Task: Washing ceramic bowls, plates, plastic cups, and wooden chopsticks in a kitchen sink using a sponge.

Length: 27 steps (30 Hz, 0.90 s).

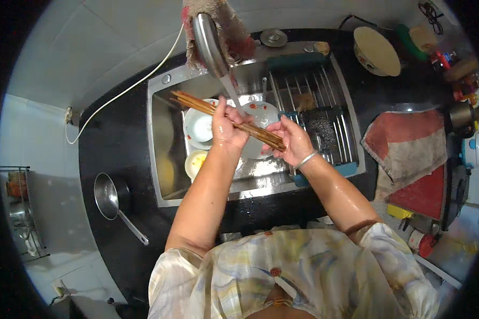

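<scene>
A bundle of wooden chopsticks slants across the sink, gripped near its middle by my left hand. My right hand, with a bangle at its wrist, has its fingers around the lower right ends of the bundle. Water runs from the metal faucet onto my left hand and the chopsticks. Below, in the stainless steel sink, lie a white plate with red marks, a white bowl and a smaller bowl with something yellow in it. My hands partly cover the dishes.
A metal drying rack spans the sink's right side. On the dark counter rests a metal ladle at left. Toward the right are a large cream basin and a red and beige cloth. A towel hangs around the faucet.
</scene>
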Motion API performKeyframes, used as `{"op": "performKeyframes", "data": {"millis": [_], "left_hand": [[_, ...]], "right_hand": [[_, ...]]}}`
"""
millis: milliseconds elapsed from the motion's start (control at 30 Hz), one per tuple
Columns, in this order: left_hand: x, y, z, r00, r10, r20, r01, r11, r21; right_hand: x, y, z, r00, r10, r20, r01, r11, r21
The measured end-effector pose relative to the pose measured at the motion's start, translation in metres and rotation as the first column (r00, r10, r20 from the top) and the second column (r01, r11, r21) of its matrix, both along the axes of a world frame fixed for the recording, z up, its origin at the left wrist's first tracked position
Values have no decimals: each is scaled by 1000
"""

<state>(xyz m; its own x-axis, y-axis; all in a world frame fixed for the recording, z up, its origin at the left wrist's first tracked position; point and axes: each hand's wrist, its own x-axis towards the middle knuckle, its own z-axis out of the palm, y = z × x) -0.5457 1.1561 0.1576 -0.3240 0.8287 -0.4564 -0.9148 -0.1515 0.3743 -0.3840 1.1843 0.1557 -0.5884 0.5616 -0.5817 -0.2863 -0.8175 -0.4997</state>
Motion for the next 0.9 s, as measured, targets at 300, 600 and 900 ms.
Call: {"op": "performKeyframes", "data": {"millis": [300, 600, 900], "left_hand": [[56, 11, -9, 975, -1, 222, 9, 999, -32], [43, 21, -20, 998, -27, 64, 37, 986, -160], [31, 10, 32, 958, 45, -282, -98, 980, -175]], "right_hand": [[41, -7, 20, 859, 422, 290, -494, 833, 250], [117, 3, 49, 716, 375, 588, -690, 505, 518], [106, 1, 18, 979, 38, 199, -87, 966, 244]]}}
